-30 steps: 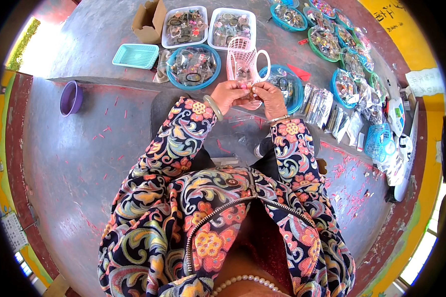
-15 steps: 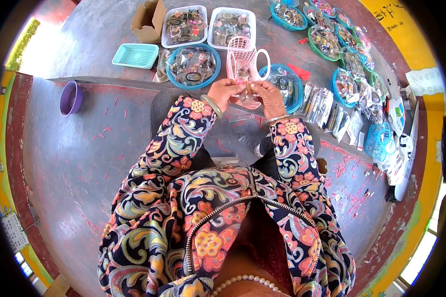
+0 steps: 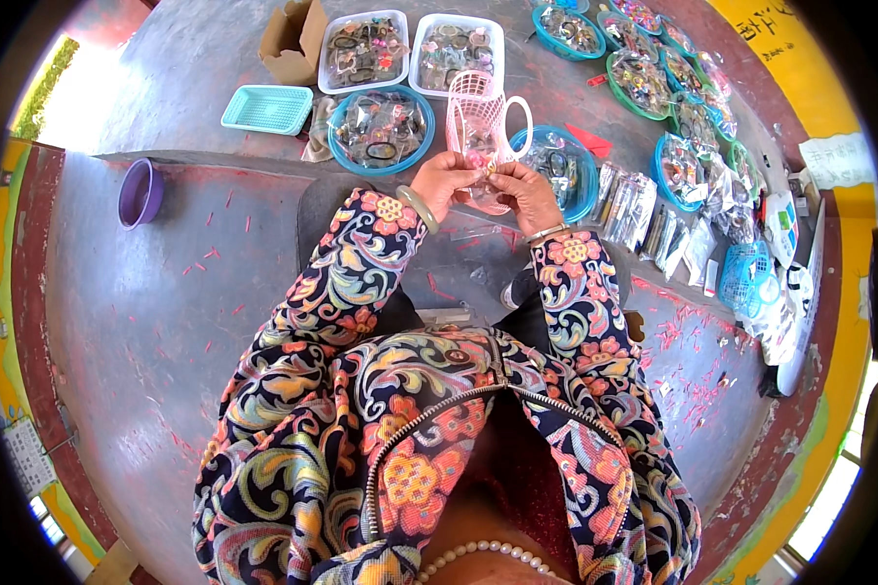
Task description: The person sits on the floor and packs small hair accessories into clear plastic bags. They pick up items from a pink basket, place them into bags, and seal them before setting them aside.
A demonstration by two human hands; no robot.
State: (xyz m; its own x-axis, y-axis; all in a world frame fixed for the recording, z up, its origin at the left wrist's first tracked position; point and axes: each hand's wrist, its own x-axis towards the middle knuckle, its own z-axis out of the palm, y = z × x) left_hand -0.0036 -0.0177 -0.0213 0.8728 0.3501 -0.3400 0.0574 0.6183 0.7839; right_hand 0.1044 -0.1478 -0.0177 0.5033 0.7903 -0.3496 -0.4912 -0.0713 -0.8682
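In front of me my left hand (image 3: 443, 181) and my right hand (image 3: 529, 196) meet, fingertips closed in a pinch. Between them is a small pink and yellowish trinket (image 3: 475, 159), partly hidden by my thumbs; its exact kind is too small to make out. Just behind and under my fingers is a pink plastic mesh basket (image 3: 470, 88) with looped handles, lying tilted toward me. Left of it sits a round blue tray (image 3: 336, 146) of small bagged items. To its right is a blue basin (image 3: 583, 210), also holding clear packets.
Two white trays (image 3: 325, 73) of trinkets stand behind, beside a cardboard box (image 3: 293, 44) and a turquoise basket (image 3: 266, 110). A purple bowl (image 3: 139, 195) sits far left. Clear packets (image 3: 622, 207) and several round baskets (image 3: 640, 88) line the right. Red scraps (image 3: 688, 336) litter the floor.
My fingers have shifted slightly upward around the trinket, and my right fingers have curled in closer. The basket and trays have stayed in place.
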